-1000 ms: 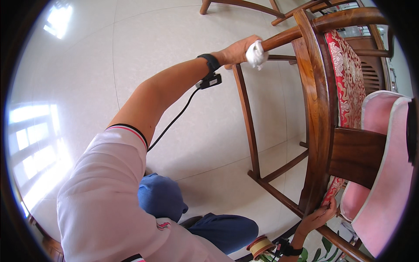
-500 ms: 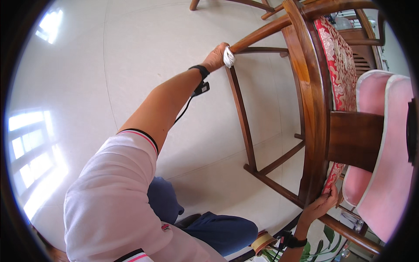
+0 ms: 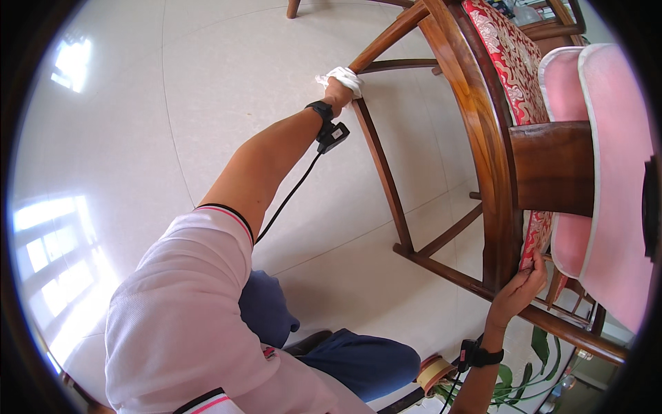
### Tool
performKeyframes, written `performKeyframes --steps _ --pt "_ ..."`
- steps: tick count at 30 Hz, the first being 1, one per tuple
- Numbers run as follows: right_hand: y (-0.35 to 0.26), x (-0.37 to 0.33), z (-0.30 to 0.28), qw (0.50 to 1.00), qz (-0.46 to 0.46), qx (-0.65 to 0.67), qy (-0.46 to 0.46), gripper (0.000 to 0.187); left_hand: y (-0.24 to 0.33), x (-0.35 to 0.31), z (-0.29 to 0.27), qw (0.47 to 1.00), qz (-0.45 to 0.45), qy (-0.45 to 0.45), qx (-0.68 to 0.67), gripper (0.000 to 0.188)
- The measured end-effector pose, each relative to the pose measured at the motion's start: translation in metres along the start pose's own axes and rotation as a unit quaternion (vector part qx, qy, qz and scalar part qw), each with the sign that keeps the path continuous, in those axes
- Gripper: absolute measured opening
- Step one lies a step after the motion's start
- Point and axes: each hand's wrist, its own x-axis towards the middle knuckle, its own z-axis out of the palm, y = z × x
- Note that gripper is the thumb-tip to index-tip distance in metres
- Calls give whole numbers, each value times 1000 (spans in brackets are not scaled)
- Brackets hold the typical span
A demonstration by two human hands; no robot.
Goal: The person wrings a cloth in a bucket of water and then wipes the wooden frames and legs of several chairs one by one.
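A dark wooden chair (image 3: 498, 179) with a red, gold-patterned seat cushion (image 3: 507, 65) fills the right half. My left hand (image 3: 336, 95) is closed on a white cloth (image 3: 343, 76), against the end of a chair leg. Folds of the cloth hang out past the fingers, which it partly hides. Lower right, my right hand (image 3: 517, 293) grips the chair's seat edge, its fingertips against the cushion's red fabric. Dark straps with small black devices sit on both wrists.
A pink pad with white edging (image 3: 614, 172) lies over the chair's backrest. Another wooden leg (image 3: 294, 8) shows at the top. A potted plant (image 3: 434, 374) stands by my knee, near the right forearm. Pale floor tiles (image 3: 227, 83) reflect a window at left.
My left hand has turned at the leg end, and more of the white cloth now bunches above it. Chair and right hand sit slightly differently in view.
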Motion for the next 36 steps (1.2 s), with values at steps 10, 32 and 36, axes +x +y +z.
performKeyframes --steps 10,32,36 --pt "6 -3 1 1000 -5 3 -4 33 8 -68 5 897 309 -110 296 44" --pt "-2 0 -1 1000 2 7 -7 34 39 -9 26 372 455 85 804 11" --pt "1 -3 -2 1000 -5 7 -7 34 14 -32 24 513 485 6 708 11"
